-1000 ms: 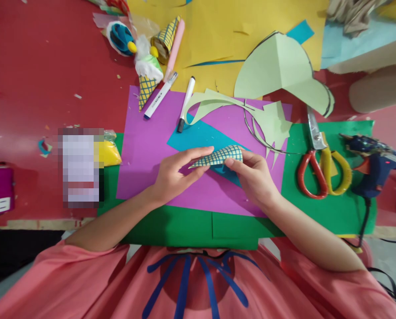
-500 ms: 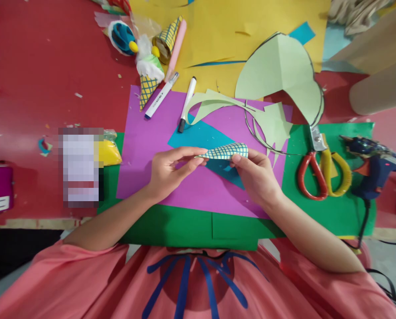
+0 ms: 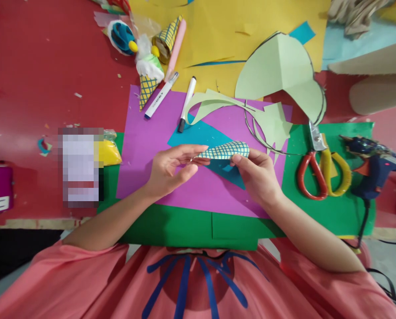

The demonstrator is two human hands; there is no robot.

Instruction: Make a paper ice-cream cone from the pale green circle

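A pale paper cone (image 3: 223, 151) with a blue grid pattern lies sideways above the purple sheet (image 3: 184, 186), its narrow tip pointing left. My right hand (image 3: 256, 175) pinches it near the wide end, thumb in front and fingers behind. At the tip, my left hand (image 3: 171, 170) has its thumb spread away from the fingers, which reach behind the point; whether they touch it is hard to see. Beneath the cone is a blue paper sheet (image 3: 198, 133). Pale green paper scraps (image 3: 271, 122) lie just beyond my right hand.
Scissors (image 3: 317, 170) and a glue gun (image 3: 374, 173) lie on the right. Two markers (image 3: 187, 104), a finished-looking ice cream cone craft (image 3: 148, 86) and a pink stick (image 3: 177, 46) are at the back. A yellow packet (image 3: 110, 153) sits left. A pale green cut shape (image 3: 281, 66) stands back right.
My left thumb has come away from the cone's tip and dropped lower, so that hand's pinch has opened. The right hand and cone have barely moved. A beige flap at upper right has shifted.
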